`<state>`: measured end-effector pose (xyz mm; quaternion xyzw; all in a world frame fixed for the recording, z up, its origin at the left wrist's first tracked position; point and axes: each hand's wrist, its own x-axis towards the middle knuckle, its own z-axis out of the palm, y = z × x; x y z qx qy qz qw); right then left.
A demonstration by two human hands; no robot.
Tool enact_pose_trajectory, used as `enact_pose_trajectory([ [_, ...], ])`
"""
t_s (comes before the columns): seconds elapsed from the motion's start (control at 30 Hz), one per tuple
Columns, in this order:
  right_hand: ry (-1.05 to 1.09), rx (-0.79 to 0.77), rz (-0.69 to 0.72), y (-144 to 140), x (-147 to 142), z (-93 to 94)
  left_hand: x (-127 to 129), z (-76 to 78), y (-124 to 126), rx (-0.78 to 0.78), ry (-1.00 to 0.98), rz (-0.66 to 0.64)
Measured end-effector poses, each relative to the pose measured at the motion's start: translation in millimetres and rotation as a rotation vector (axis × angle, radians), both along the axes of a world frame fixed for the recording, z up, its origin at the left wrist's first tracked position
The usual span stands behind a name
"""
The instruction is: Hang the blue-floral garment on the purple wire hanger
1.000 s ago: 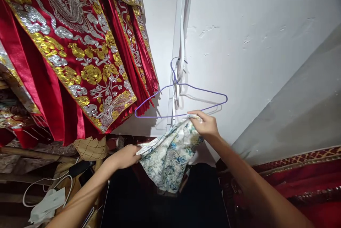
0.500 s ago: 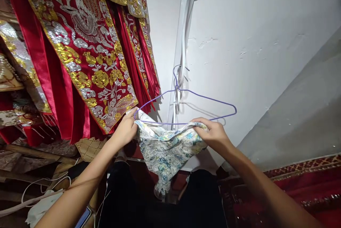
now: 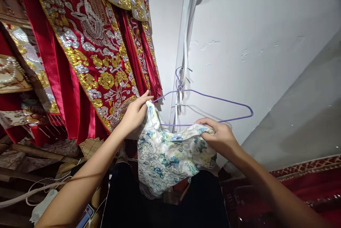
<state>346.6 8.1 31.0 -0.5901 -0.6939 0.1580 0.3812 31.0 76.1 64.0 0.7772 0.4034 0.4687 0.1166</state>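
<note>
White wall [image 3: 266, 25] behind everything, a pale strip [image 3: 186, 36] running down it. Left of the purple wire hanger [image 3: 210, 96], and far larger, red robes [image 3: 87, 54] thick with gold and silver embroidery, hanging in overlapping layers. Below the hanger and to its right, a red patterned carpet [image 3: 306, 185] along the foot of the wall. Low to the left of the hanger, white cords [image 3: 34, 189] trailing among clutter. Directly under the hanger, a floral cloth [image 3: 167, 157] in white, blue and yellow, its top edge raised to the hanger's lower bar, the rest drooping in folds. Hanger itself hooked on the pale strip, tilted, right end lower. At the hanger's left end, left hand [image 3: 135, 114] closed on the cloth's upper corner, pinching it up against the wire. Under the hanger's right half, right hand [image 3: 220, 137] closed on the cloth's other edge, fingers curled over the bunched fabric, just below the bar.
</note>
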Motion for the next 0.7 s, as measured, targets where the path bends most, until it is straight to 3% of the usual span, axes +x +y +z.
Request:
enact_pose_trajectory([
  [0.1, 0.119, -0.009, 0.016, -5.6, -4.7, 2.5, 15.5, 2.5, 12.5, -0.01, 0.006, 0.017],
  [0.2, 0.194, 0.028, 0.058, -8.6, -2.4, 6.2, 23.6, -4.5, 15.9, -0.004, 0.063, 0.103],
  [0.33, 0.074, 0.069, 0.031, -12.1, 15.4, 21.6, 21.8, -13.7, 12.4, -0.01, 0.233, 0.249],
  [0.47, 0.0, 0.243, -0.233, -8.6, 44.2, 38.7, 15.0, -11.6, 9.0, 0.024, 0.218, 0.169],
  [0.53, -0.026, 0.275, -0.292, -0.2, 57.4, 41.5, 13.5, -7.9, 7.4, 0.023, 0.195, 0.106],
  [0.7, -0.149, 0.057, -0.254, 34.0, 74.5, 36.3, 13.0, -1.9, 3.2, -0.029, 0.14, 0.001],
])
